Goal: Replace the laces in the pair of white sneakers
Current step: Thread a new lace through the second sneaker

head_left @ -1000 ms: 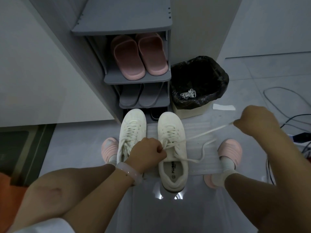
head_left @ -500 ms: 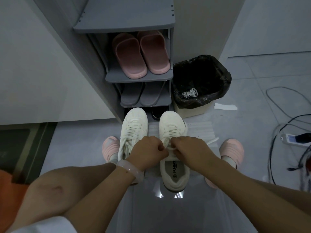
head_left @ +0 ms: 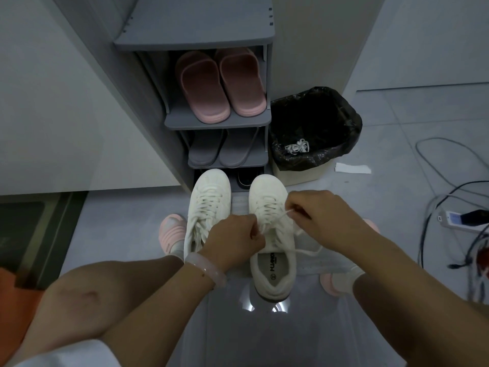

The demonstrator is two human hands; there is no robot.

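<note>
Two white sneakers stand side by side on the floor, toes toward the shoe rack. The left sneaker (head_left: 209,205) is fully laced. Over the tongue of the right sneaker (head_left: 272,263), my left hand (head_left: 232,242) pinches the lace at the eyelets. My right hand (head_left: 322,218) is beside it and pinches a white lace (head_left: 280,217) that runs taut from the eyelets. The lace's loose end (head_left: 309,251) trails on the floor to the right of the shoe. Both hands hide the upper eyelets.
A grey shoe rack (head_left: 217,120) holds pink slippers (head_left: 219,83) and grey slippers (head_left: 225,147). A bin with a black bag (head_left: 315,133) holds an old white lace (head_left: 297,147). Cables and a power strip (head_left: 463,218) lie at right. My pink slippers (head_left: 172,231) flank the sneakers.
My right hand, stretched far right pulling the lace a second ago, came back to the right sneaker and now draws a short length of lace up. The left hand stayed at the eyelets.
</note>
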